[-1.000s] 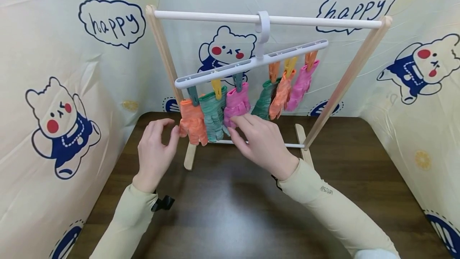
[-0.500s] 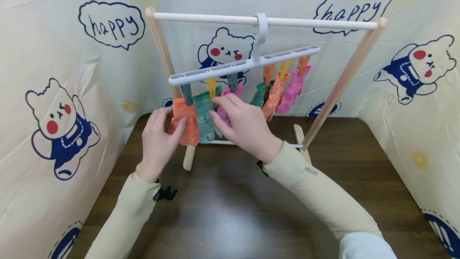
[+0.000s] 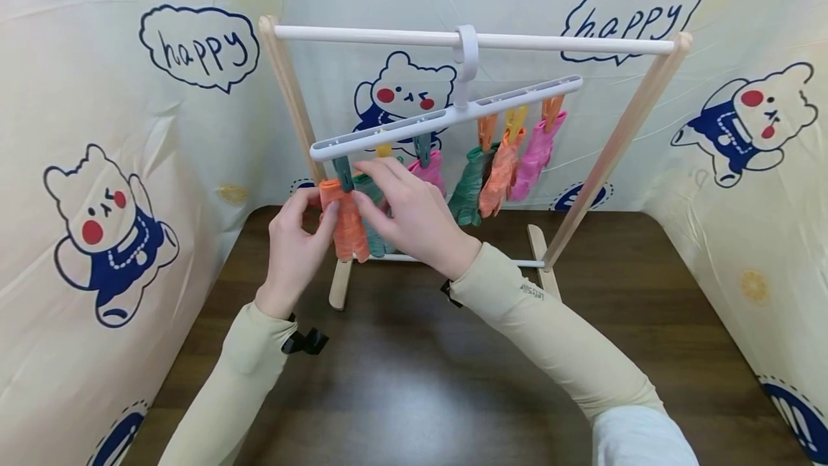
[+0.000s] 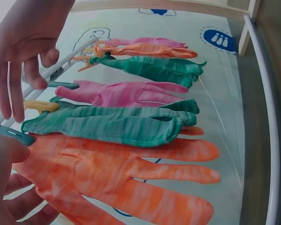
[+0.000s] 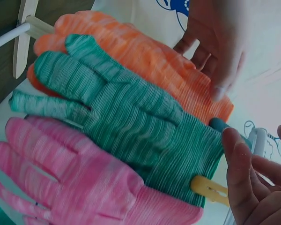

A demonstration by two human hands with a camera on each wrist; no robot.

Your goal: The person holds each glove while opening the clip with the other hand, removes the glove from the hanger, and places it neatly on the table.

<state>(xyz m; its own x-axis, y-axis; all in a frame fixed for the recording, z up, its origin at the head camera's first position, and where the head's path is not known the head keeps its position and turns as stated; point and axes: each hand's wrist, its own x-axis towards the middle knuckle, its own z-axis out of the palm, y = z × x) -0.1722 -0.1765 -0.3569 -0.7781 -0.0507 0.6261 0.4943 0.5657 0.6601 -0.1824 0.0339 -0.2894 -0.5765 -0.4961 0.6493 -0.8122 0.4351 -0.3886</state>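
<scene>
Knitted gloves hang by clothespins from a white hanger [image 3: 388,135]. My left hand [image 3: 299,236] pinches the cuff of the leftmost orange glove [image 3: 351,232] between thumb and fingers. A dark teal clothespin [image 3: 343,173] still bites that cuff. My right hand [image 3: 420,214] is beside this clothespin, fingers spread and loosely bent, apparently apart from it. Behind my right hand, a green glove [image 4: 117,124] is partly hidden in the head view; its yellow clothespin [image 5: 208,188] shows in the right wrist view. A pink glove [image 5: 79,173] hangs beside it.
The hanger hooks over the white rod [image 3: 362,36] of a wooden stand [image 3: 608,157]. On its right half hang another green glove [image 3: 468,189], an orange glove [image 3: 498,182] and a pink glove [image 3: 537,153]. Below is a dark wooden table [image 3: 414,372]; printed cloth surrounds it.
My right hand has moved left from the pink glove, past the green one, to the orange glove's clothespin. My left hand has come in and taken hold of the orange cuff. The hanger swayed slightly.
</scene>
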